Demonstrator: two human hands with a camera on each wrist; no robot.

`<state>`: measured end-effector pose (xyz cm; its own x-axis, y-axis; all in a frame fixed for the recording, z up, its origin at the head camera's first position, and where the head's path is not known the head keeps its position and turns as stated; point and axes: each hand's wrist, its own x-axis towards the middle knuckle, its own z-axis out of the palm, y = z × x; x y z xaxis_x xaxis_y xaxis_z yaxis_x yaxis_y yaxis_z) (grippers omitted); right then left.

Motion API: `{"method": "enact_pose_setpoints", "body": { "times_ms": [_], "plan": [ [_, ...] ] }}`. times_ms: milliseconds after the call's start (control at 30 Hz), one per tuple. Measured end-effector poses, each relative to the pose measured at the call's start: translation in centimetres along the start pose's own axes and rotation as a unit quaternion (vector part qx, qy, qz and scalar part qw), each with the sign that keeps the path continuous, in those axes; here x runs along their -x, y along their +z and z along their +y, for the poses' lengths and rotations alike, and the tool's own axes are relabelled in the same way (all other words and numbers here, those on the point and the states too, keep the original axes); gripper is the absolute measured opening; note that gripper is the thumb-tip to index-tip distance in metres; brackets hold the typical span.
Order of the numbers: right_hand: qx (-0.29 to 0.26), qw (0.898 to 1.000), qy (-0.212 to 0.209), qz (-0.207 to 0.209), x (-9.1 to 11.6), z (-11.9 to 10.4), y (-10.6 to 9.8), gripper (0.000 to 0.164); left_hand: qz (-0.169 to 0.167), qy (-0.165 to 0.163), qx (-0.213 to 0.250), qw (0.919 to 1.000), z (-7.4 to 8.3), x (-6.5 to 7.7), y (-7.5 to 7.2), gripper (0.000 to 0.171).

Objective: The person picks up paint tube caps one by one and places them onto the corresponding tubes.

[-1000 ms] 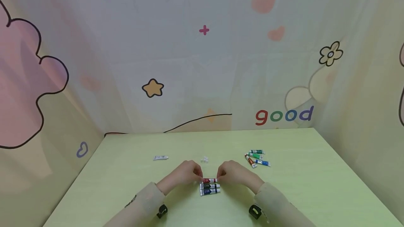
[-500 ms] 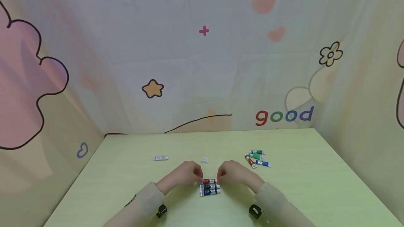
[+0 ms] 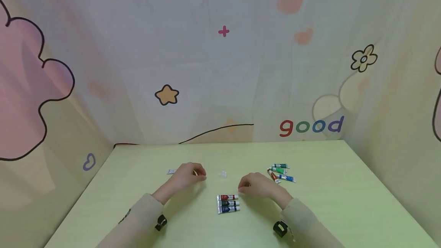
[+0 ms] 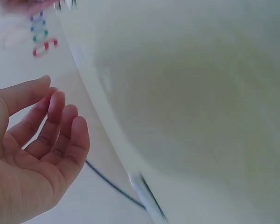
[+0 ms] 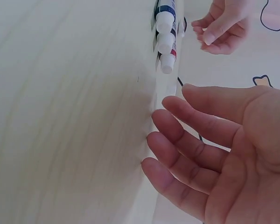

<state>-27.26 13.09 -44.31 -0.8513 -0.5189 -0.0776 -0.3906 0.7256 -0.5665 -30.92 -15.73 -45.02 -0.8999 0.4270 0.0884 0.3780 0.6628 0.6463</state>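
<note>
1. Backdrop (image 3: 206, 68), printed cloth, one: it hung behind the work.
2. Tabletop (image 3: 327, 202), pale green, one: it bore every tube listed below.
3. Right hand (image 3: 260, 185): fingers relaxed and slightly apart, holding nothing, just beside the row's capped end. Risk: a low sideways sweep could have clipped a cap and skewed the row.
4. Left hand (image 3: 184, 176): loosely curled, thumb tip close to the forefinger (contact uncertain), nothing seen between them. It partly hid item 7; a careless drop there could have knocked that tube askew.
5. Loose cluster, four tubes, beyond the right hand: dark green tube (image 3: 280, 166), light green tube (image 3: 280, 170), red-brown tube (image 3: 273, 175), blue tube (image 3: 286, 178). Crowded at odd angles; lifting one might have dragged its neighbours.
6. Row, three tubes, lying near the person between the forearms: red tube (image 3: 227, 197) farthest, black tube (image 3: 229, 203) in the middle, navy tube (image 3: 229, 209) nearest. White caps (image 5: 167, 64) faced right. Roundish bodies could have rolled if bumped.
7. Pale tube (image 3: 170, 171), single, apart on the left.
8. Clear bits (image 3: 223, 174), too small to identify, beyond the row; a passing sleeve could have scattered them.
</note>
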Motion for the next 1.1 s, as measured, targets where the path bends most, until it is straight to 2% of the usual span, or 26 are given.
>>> {"method": "enact_pose_setpoints", "body": {
  "times_ms": [233, 433, 667, 900, 1100],
  "plan": [
    [-0.003, 1.000, 0.015, 0.005, -1.0, -0.5, -0.6, 0.009, 0.077, -0.048, -0.015, 0.9957, -3.0, -0.2, -3.6, 0.012],
    [0.028, 0.999, 0.043, 0.007, -2.6, 0.1, -1.1, 0.009, 0.097, -0.079, -0.046, 0.9911, -5.2, 0.2, -5.0, 0.021],
    [0.031, 0.998, 0.062, 0.013, -4.2, 0.6, -1.6, 0.008, 0.093, -0.098, -0.041, 0.9900, -6.6, 0.7, -5.9, 0.025],
    [0.030, 0.999, 0.037, 0.018, -5.5, 0.6, -1.0, 0.009, 0.060, -0.105, -0.046, 0.9916, -7.3, 1.2, -6.2, 0.027],
    [0.024, 0.999, 0.029, 0.018, -6.1, -0.1, -0.6, 0.007, 0.035, -0.115, -0.025, 0.9924, -7.4, 1.5, -6.1, 0.029]
  ]
}}
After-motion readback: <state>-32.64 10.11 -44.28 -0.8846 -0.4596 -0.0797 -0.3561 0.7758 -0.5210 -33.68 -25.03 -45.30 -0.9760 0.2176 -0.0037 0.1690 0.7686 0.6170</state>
